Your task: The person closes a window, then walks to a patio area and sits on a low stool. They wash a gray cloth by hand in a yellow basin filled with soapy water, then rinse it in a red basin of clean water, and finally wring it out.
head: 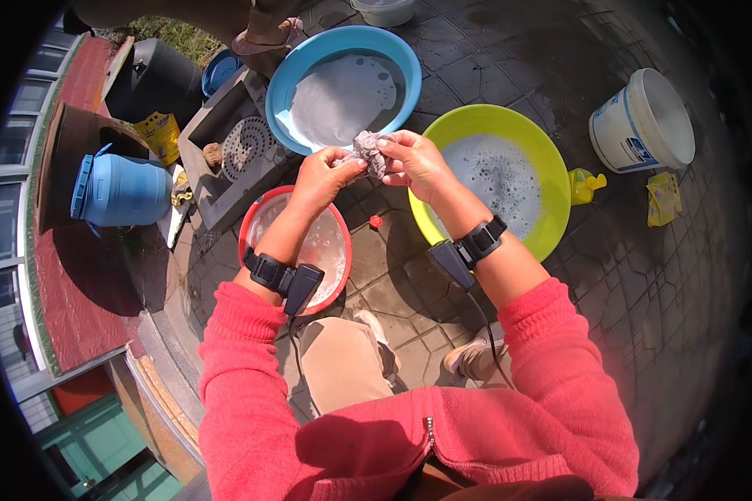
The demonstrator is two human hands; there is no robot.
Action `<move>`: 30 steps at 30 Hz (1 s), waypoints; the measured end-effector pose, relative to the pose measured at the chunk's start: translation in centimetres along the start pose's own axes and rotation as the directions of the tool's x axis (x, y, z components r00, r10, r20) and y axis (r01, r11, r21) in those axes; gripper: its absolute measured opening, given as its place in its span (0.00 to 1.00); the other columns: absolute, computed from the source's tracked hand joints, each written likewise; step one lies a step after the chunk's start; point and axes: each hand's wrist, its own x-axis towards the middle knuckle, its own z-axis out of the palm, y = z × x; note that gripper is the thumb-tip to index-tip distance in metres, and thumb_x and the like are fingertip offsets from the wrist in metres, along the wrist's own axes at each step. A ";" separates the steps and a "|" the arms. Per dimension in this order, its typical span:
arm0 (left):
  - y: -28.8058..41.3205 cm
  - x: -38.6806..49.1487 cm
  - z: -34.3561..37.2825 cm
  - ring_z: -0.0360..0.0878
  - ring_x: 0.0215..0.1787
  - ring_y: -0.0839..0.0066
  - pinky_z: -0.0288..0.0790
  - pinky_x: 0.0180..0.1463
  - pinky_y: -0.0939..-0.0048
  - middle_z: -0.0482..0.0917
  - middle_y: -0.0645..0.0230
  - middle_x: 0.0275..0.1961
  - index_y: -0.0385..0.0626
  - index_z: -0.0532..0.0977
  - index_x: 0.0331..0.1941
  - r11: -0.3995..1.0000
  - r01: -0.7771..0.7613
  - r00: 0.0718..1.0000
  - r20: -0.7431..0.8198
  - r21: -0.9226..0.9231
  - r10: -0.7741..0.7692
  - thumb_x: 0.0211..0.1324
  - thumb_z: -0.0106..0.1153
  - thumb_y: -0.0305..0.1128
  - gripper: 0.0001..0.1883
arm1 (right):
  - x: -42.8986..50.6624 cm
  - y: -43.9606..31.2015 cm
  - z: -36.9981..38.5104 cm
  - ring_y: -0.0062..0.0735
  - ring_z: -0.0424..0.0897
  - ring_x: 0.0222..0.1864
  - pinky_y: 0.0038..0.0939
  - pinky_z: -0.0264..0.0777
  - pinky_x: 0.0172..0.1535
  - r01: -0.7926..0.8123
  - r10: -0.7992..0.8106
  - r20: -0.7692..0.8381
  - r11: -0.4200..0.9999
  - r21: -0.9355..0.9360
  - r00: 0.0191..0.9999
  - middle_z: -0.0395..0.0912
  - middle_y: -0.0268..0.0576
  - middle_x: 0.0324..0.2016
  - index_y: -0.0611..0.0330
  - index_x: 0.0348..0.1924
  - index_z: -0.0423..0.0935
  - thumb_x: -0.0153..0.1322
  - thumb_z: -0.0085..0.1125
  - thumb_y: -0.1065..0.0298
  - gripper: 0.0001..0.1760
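Observation:
Both of my hands grip a wet, crumpled grey cloth (371,152) between thumbs and fingers. My left hand (323,175) pinches its left end; my right hand (417,164) has the right side. Beyond the cloth stands a blue basin (408,59) of sudsy water. A lime-green basin (554,194) with bubbly grey water is at the right, partly behind my right forearm. Under my left forearm sits a smaller red basin (346,235) with foamy water. A small red object (376,222) lies on the paving between the basins.
At the right are a white bucket (608,134), a yellow packet (664,199) and a yellow bottle (584,186). A grey trough (225,203) with a perforated drain cover (249,148) stands left, near a blue barrel (131,191) and another yellow packet (159,136). Another person's boot (266,39) shows at the top.

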 end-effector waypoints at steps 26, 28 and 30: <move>51.4 -26.6 -6.3 0.76 0.40 0.60 0.71 0.43 0.67 0.74 0.62 0.34 0.43 0.74 0.32 0.606 -0.429 0.892 0.208 0.670 0.402 0.47 0.68 0.35 0.13 | -43.0 -49.0 3.4 0.20 0.79 0.30 0.23 0.75 0.36 0.616 -0.567 -0.295 0.780 0.108 0.769 0.80 0.34 0.31 0.61 0.38 0.77 0.71 0.61 0.71 0.05; 51.2 -28.8 -7.6 0.76 0.41 0.60 0.71 0.44 0.66 0.74 0.62 0.36 0.42 0.74 0.31 0.570 -0.534 0.818 0.210 0.625 0.536 0.47 0.68 0.36 0.13 | -46.4 -50.4 4.7 0.22 0.80 0.31 0.24 0.76 0.36 0.640 -0.592 -0.271 0.754 0.143 0.759 0.80 0.33 0.31 0.60 0.38 0.77 0.72 0.60 0.69 0.05; 50.3 -30.3 -8.9 0.76 0.43 0.59 0.71 0.46 0.63 0.76 0.60 0.39 0.43 0.75 0.32 0.628 -0.558 0.813 0.210 0.542 0.543 0.46 0.68 0.39 0.15 | -49.9 -50.8 7.1 0.22 0.79 0.32 0.22 0.75 0.38 0.623 -0.574 -0.257 0.757 0.196 0.778 0.79 0.32 0.31 0.59 0.38 0.78 0.72 0.62 0.66 0.07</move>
